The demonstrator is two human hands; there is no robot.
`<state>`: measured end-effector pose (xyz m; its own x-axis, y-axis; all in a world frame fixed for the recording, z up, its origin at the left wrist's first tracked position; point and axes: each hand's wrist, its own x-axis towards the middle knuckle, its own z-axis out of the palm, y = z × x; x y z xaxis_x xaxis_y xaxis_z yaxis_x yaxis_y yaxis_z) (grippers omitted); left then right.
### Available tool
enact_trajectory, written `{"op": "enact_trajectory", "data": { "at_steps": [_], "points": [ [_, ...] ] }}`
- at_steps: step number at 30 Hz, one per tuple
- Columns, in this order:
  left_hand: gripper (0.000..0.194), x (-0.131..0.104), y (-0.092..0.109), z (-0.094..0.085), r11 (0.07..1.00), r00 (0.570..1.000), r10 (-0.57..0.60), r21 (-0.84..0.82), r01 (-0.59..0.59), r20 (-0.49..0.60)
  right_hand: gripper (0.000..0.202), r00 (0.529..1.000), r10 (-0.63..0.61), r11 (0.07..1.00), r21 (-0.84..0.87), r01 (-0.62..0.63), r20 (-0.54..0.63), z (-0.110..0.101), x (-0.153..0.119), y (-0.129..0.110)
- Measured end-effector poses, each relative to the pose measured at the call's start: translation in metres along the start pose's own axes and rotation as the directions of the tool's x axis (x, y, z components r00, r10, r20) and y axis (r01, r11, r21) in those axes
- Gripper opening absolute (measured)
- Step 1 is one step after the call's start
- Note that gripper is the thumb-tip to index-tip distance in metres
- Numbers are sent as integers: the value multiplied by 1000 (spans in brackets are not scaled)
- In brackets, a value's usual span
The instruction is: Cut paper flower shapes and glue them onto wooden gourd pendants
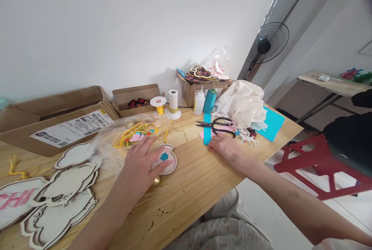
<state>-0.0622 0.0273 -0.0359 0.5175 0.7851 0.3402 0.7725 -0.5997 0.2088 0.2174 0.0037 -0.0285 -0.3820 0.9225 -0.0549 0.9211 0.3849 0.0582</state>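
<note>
My left hand (139, 166) lies with its fingers apart. Its thumb and forefinger reach over a small pouch-shaped wooden ornament (173, 157) that has a blue felt flower (164, 156) on it. The other fingertips are at a clear plastic bag (101, 141) of yellow cords (139, 128). A gold bell (157, 180) shows partly below the left thumb. My right hand (225, 148) rests low on the table, fingers curled together beside the lower end of a blue felt strip (207, 136); what they pinch is hidden. Black-handled scissors (216, 125) lie across the strip, just above that hand.
Cloud-shaped wooden pieces (65, 184) are stacked at left. Behind stand cardboard boxes (72, 122), spools (173, 101), a glue bottle (199, 102) and a teal thread cone (209, 101). White cloth (242, 103), scraps (247, 136) and a blue sheet (271, 124) lie right, near the table edge.
</note>
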Motion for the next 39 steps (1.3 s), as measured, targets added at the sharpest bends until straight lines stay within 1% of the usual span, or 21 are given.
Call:
{"op": "enact_trajectory", "data": {
  "at_steps": [3,6,7,8,11,14,17,19,20,21,23,25,26,28,31,32,33,34,35,37,39],
  "points": [
    [40,0,-1,-1,1000,1000,-1,16,1,-10,20,998,55,998,-21,-56,-41,10,-8,20],
    [39,0,-1,-4,999,1000,-19,46,19,2,23,980,161,985,-45,-167,-113,6,-30,53],
    [39,0,-1,-5,999,1000,-20,48,20,2,24,963,220,972,-50,-230,-154,2,-37,64],
    [38,0,0,-5,999,1000,-18,45,18,1,25,913,342,933,-31,-358,-224,-3,-44,74],
    [37,0,-1,-5,1000,1000,-6,18,6,-2,27,854,468,883,77,-463,-229,-19,-54,88],
    [37,3,-8,0,999,998,-20,-27,18,-52,25,825,495,869,150,-472,-271,-23,-55,88],
    [35,9,-19,-1,997,987,-47,-61,38,-156,26,818,466,882,99,-461,-338,-14,-56,95],
    [34,11,-23,-12,994,963,-105,-55,94,-247,29,834,412,904,49,-425,-367,-3,-59,103],
    [34,11,-24,-21,991,951,-136,-53,126,-277,30,832,394,912,56,-406,-390,2,-61,107],
    [35,8,-23,-33,986,941,-164,-58,154,-297,30,816,385,917,76,-392,-432,6,-62,108],
    [39,-3,-18,-55,973,924,-232,-76,220,-303,27,760,370,925,134,-356,-535,12,-64,101],
    [43,-25,-11,-71,950,907,-312,-90,299,-284,26,714,349,937,211,-278,-607,15,-68,80],
    [43,-39,-6,-73,940,900,-342,-93,329,-271,27,694,341,940,247,-236,-634,16,-70,65],
    [42,-73,4,-68,908,859,-419,-114,404,-293,30,642,361,930,314,-191,-677,19,-75,32],
    [40,-124,18,-42,860,797,-508,-148,488,-326,33,504,429,902,384,-197,-750,28,-80,-8],
    [39,-136,22,-33,835,764,-546,-157,527,-342,32,496,423,906,374,-199,-758,31,-81,-16],
    [38,-145,24,-26,821,755,-567,-154,549,-330,30,509,405,914,355,-198,-759,35,-80,-21],
    [37,-150,26,-22,828,763,-556,-139,544,-329,28,533,374,927,326,-185,-759,38,-79,-24],
    [39,-150,27,-19,843,789,-533,-118,524,-305,27,562,342,939,297,-173,-754,41,-78,-25],
    [45,-139,29,-20,888,861,-457,-64,455,-225,26,604,292,955,255,-149,-741,43,-77,-24],
    [51,-118,32,-26,932,925,-362,-28,361,-113,26,615,276,960,242,-140,-739,41,-76,-24]
  ]
}}
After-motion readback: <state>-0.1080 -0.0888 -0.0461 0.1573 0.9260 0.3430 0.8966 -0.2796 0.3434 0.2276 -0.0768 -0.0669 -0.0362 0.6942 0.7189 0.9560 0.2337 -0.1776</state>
